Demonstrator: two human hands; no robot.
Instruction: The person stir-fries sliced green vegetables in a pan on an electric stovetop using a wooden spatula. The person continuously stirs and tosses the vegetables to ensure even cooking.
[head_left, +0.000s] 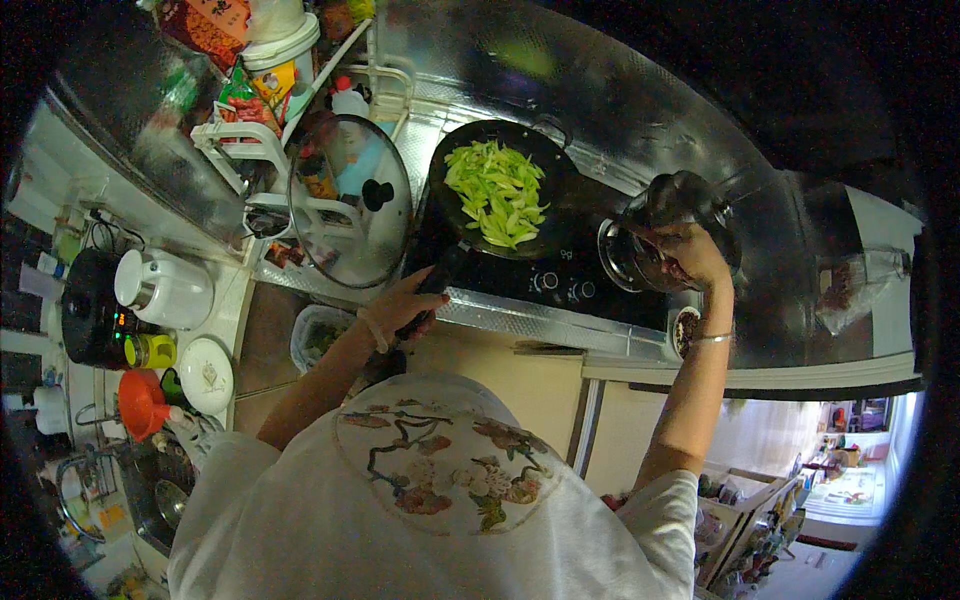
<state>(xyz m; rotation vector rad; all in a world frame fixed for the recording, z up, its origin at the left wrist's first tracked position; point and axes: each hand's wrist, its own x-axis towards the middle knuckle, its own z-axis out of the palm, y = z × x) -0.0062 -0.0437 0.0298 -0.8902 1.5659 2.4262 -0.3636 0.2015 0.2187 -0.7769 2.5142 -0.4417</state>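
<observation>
My left hand (405, 304) is wrapped around the black handle (448, 271) of a dark wok (444, 202) on the cooktop. Sliced pale-green vegetable pieces (495, 193) lie heaped in the wok. My right hand (694, 255) is at the right, in front of a dark, shiny pot (679, 191). Its fingers are closed on a dark long-handled cooking utensil (611, 206), which slants toward the wok. The utensil's far end blends into the dark pan, so its shape cannot be made out.
A glass lid (322, 232) with a black knob leans upright left of the wok, against a white rack (247, 135). Control knobs (546, 281) face me. A small bowl (685, 330) sits below my right wrist. A plastic container (319, 337) stands behind my left forearm.
</observation>
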